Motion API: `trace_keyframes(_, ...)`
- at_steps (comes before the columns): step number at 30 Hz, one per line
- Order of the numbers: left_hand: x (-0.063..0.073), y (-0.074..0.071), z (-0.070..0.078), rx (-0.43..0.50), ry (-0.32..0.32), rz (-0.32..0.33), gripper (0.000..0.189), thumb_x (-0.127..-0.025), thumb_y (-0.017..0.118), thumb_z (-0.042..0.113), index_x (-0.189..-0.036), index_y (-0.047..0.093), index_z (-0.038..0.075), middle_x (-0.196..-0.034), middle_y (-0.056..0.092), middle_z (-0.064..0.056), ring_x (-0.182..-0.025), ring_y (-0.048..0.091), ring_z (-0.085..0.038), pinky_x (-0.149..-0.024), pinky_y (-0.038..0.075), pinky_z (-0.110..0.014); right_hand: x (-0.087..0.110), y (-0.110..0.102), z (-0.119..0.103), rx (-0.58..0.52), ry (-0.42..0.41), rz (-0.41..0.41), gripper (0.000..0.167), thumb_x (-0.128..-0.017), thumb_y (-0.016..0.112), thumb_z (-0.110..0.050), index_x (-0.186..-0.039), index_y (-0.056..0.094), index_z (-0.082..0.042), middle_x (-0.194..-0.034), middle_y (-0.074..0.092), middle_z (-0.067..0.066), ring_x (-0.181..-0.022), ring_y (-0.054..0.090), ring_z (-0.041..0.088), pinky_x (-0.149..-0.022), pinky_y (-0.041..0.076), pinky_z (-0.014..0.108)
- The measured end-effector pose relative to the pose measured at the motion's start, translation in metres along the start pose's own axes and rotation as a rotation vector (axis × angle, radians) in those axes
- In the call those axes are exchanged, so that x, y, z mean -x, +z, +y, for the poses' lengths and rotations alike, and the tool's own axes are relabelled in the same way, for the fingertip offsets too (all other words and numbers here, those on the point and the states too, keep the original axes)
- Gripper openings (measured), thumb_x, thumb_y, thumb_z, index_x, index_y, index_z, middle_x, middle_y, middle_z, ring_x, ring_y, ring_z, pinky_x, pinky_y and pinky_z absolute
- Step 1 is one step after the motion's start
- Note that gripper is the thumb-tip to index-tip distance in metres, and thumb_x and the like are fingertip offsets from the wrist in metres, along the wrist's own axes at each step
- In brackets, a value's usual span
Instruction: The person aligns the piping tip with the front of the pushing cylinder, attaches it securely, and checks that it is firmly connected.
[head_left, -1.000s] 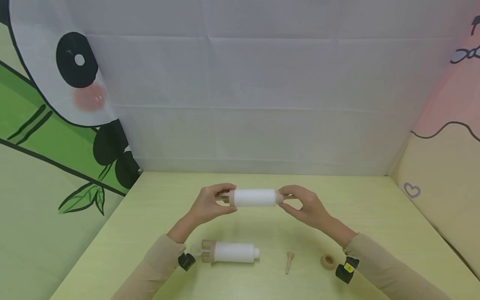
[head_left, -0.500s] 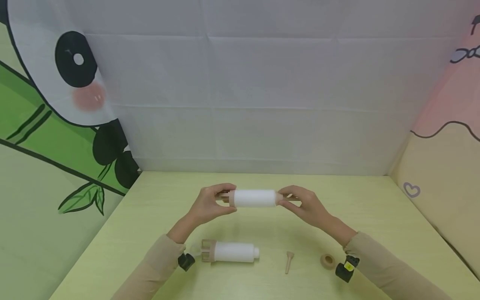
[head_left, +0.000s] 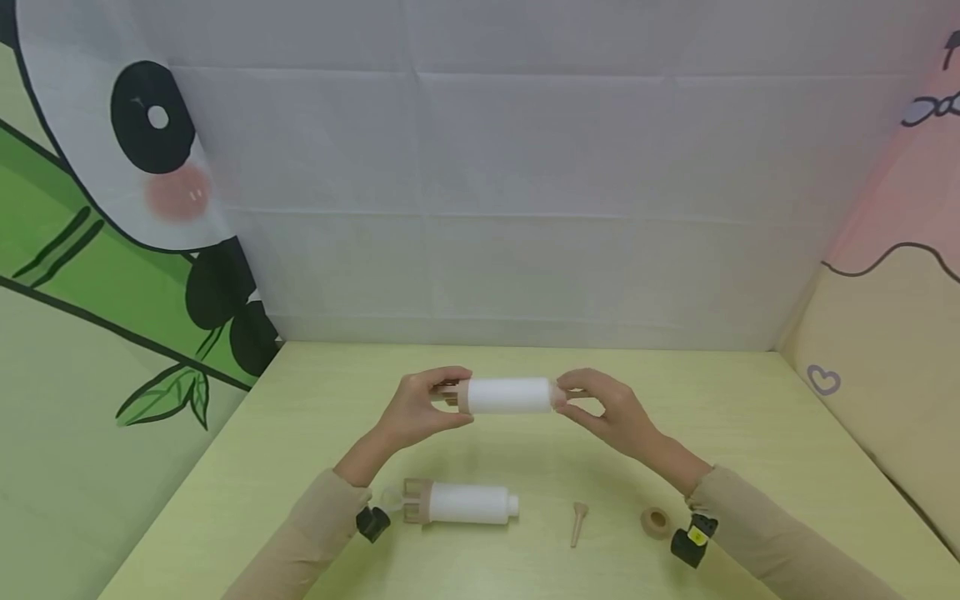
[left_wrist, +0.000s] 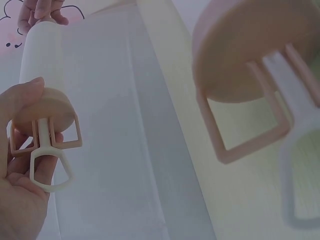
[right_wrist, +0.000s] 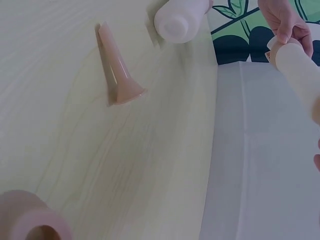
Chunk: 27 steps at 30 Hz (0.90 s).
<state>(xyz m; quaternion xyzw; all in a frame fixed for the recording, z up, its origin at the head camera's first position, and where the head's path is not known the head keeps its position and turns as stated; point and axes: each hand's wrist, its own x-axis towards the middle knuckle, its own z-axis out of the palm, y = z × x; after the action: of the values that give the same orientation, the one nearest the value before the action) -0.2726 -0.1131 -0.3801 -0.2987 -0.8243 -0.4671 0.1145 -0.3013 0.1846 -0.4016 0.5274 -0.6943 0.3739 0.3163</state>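
On my feed the right hand (head_left: 618,412) has shifted its fingertips slightly on the nozzle (head_left: 559,396) since half a second ago, pinching it closely; I'd guess it's being turned. The left hand (head_left: 420,410), partly curled, grips the collar (head_left: 463,397), keeping the white tube (head_left: 510,396) level above the worktop (head_left: 675,383).

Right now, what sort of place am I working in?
Probably an indoor tabletop booth: a pale yellowish table, a plain creased grey-white sheet hung behind it, and a panda-like cartoon print on the left.
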Motion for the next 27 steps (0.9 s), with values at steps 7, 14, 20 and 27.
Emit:
trace_keyframes(7, -0.001, 0.002, 0.010, 0.011, -0.018, -0.005, 0.049, -0.064, 0.077, -0.007, -0.110, 0.059, -0.007, -0.106, 0.062, -0.020, -0.094, 0.062, -0.031, -0.077, 0.053, -0.036, 0.003, -0.004, 0.002, 0.095, -0.004, -0.030, 0.032, -0.088, 0.059, -0.027, -0.104, 0.062, 0.001, -0.099, 0.064, 0.010, -0.084, 0.064, 0.019, -0.072, 0.052, 0.019)
trace_keyframes(14, 0.000, -0.001, 0.035, -0.012, -0.004, -0.015, 0.046, -0.066, 0.075, -0.009, -0.108, 0.058, -0.010, -0.104, 0.062, -0.023, -0.092, 0.061, -0.033, -0.077, 0.052, -0.040, 0.003, -0.005, 0.004, 0.111, 0.027, -0.040, 0.033, -0.085, 0.063, -0.027, -0.104, 0.063, 0.001, -0.098, 0.063, 0.011, -0.085, 0.062, 0.021, -0.068, 0.053, 0.019)
trace_keyframes(20, -0.001, -0.001, 0.035, -0.002, -0.007, -0.014, 0.046, -0.066, 0.075, -0.009, -0.108, 0.058, -0.010, -0.104, 0.062, -0.022, -0.093, 0.061, -0.033, -0.077, 0.052, -0.041, 0.000, -0.003, 0.004, 0.080, -0.028, 0.020, 0.034, -0.087, 0.060, -0.027, -0.102, 0.062, 0.003, -0.098, 0.062, 0.012, -0.085, 0.062, 0.023, -0.068, 0.053, 0.019)
trace_keyframes(27, -0.002, -0.001, 0.035, 0.005, -0.013, -0.016, 0.046, -0.066, 0.075, -0.009, -0.109, 0.059, -0.008, -0.105, 0.062, -0.022, -0.093, 0.062, -0.033, -0.077, 0.053, -0.040, -0.002, -0.001, 0.003, 0.084, -0.095, 0.039, 0.029, -0.086, 0.062, -0.024, -0.101, 0.063, 0.001, -0.097, 0.062, 0.012, -0.084, 0.061, 0.022, -0.068, 0.053, 0.020)
